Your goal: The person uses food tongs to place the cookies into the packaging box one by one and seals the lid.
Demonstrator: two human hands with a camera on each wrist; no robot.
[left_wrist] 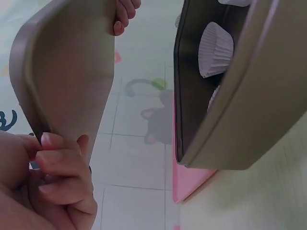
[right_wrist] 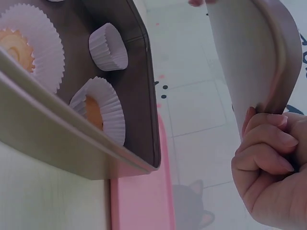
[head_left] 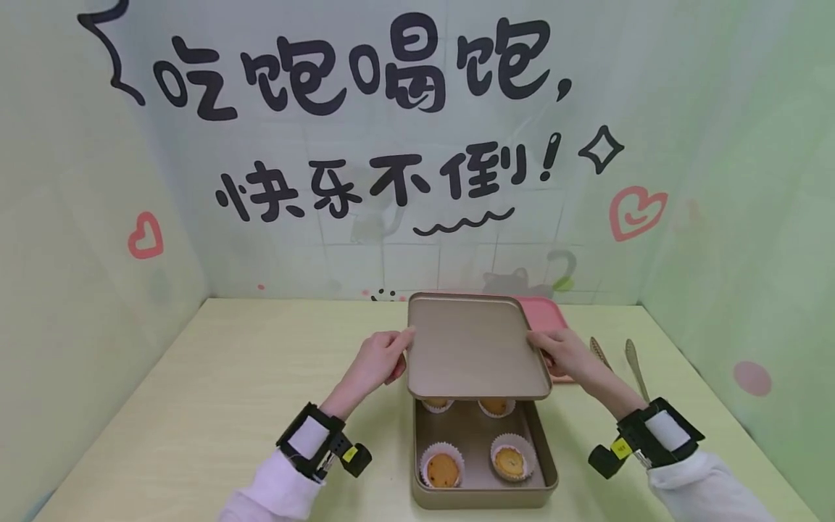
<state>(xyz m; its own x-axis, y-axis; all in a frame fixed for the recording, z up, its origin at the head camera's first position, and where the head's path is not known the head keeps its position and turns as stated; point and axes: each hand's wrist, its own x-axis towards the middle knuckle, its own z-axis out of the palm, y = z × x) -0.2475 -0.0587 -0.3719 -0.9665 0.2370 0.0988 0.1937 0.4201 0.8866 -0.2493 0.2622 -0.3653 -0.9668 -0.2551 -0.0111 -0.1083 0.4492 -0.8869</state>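
Observation:
My left hand [head_left: 381, 355] and right hand [head_left: 574, 357] hold a flat gold-brown lid [head_left: 472, 348] between them, each gripping one side edge. The lid is raised and tilted above a deep rectangular baking tin [head_left: 483, 499] of the same colour. Inside the tin sit several round biscuits, one [head_left: 443, 471] at the front left and another [head_left: 510, 462] at the front right, in white paper cups. The lid hides the tin's far end in the head view. An apparently bare paper cup [right_wrist: 108, 48] shows in the right wrist view, apart from the biscuit cups.
A pink tray [head_left: 544, 315] lies behind the tin, partly covered by the lid. To the right, beyond my right forearm, two slim metal handles [head_left: 636, 366] rest on the table [head_left: 274, 377]. A printed backdrop [head_left: 391, 254] stands along the table's far edge.

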